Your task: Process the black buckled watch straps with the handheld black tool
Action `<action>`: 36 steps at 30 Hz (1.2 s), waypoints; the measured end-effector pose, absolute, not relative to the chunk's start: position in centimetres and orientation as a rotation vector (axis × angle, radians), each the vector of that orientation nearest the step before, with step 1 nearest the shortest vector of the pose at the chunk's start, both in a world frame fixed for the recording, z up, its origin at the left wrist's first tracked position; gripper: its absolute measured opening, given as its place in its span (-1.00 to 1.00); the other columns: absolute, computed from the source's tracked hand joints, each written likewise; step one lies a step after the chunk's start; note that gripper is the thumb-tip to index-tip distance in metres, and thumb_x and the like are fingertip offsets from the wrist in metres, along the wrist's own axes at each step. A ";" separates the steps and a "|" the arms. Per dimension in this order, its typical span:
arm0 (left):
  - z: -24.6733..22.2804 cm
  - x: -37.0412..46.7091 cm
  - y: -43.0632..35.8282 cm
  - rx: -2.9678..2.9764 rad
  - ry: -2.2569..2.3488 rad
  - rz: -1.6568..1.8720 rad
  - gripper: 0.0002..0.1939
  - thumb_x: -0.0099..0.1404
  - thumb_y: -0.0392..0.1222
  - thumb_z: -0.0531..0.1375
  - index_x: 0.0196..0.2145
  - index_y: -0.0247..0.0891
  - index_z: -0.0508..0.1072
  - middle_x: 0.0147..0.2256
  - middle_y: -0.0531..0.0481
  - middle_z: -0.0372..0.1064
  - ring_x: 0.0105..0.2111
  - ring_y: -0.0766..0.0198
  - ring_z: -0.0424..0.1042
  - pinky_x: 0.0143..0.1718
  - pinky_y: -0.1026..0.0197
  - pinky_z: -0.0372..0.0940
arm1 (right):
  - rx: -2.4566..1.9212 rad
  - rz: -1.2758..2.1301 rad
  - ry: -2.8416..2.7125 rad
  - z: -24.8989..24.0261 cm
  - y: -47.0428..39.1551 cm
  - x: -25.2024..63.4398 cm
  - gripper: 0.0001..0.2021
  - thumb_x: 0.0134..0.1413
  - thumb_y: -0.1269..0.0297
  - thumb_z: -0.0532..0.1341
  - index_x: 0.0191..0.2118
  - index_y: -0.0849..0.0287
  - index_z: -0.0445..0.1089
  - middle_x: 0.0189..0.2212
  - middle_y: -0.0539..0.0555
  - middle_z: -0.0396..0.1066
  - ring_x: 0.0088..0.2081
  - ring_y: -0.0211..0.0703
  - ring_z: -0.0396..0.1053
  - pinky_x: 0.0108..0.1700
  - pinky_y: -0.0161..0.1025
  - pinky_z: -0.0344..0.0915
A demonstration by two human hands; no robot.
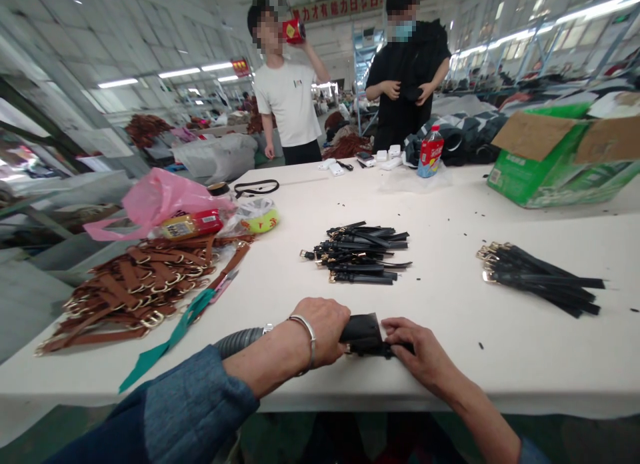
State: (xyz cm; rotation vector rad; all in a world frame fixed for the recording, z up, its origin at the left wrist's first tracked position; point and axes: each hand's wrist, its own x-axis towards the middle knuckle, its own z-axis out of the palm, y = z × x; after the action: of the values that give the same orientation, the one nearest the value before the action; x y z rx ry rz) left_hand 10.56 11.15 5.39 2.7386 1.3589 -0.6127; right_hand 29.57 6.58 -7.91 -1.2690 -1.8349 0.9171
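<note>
My left hand (323,331) is wrapped round the black nozzle (364,331) of a grey ribbed hose (241,342), close to the table's front edge. Under the nozzle lies a dark strap piece, mostly hidden. My right hand (417,351) pinches the right end of this black strap (387,349), just right of the nozzle. Beyond my hands, a pile of black straps with gold buckles (367,251) lies mid-table. Another bundle of black straps (543,277) rests to the right, its buckles pointing left.
Brown buckled straps (145,281), a teal ribbon (173,337) and a pink bag (163,197) lie left. At the back are a red-labelled bottle (431,152) and green box (555,161). Two people stand across the table (450,217), one drinking from a red can.
</note>
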 end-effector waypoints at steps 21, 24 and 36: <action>5.5 7.4 9.7 2.659 1.537 -0.490 -0.72 0.03 -0.02 0.03 -0.33 -0.17 0.35 -0.41 -0.10 0.41 -0.37 0.05 0.40 -0.38 0.07 0.27 | -1.305 0.912 -1.807 -7.0 6.2 29.2 -0.70 -0.26 0.57 0.07 -0.35 0.17 0.42 -0.13 0.09 0.32 -0.12 -0.12 0.30 -0.03 -0.17 0.18; 5.3 7.1 9.6 2.606 1.591 -0.517 -0.71 0.03 -0.02 0.04 -0.32 -0.18 0.36 -0.39 -0.11 0.41 -0.35 0.06 0.40 -0.35 0.09 0.27 | -1.297 0.871 -1.841 -6.7 5.9 29.0 -0.66 -0.29 0.54 0.11 -0.29 0.15 0.40 -0.14 0.09 0.30 -0.13 -0.10 0.28 -0.06 -0.18 0.20; 3.4 5.4 9.0 2.484 1.659 -0.472 -0.74 0.02 -0.04 0.06 -0.33 -0.18 0.36 -0.37 -0.06 0.40 -0.33 0.12 0.39 -0.34 0.15 0.27 | -1.490 0.384 -2.316 -5.3 5.8 26.5 -0.82 -0.09 0.50 0.07 -0.56 0.15 0.35 -0.41 0.08 0.32 -0.35 -0.13 0.23 -0.31 -0.22 0.16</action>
State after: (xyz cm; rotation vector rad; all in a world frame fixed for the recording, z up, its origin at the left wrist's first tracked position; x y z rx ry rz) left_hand 5.44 8.96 3.45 2.4844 1.6594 -0.4723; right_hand 26.51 5.76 -5.34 -1.4896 -2.3165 0.3840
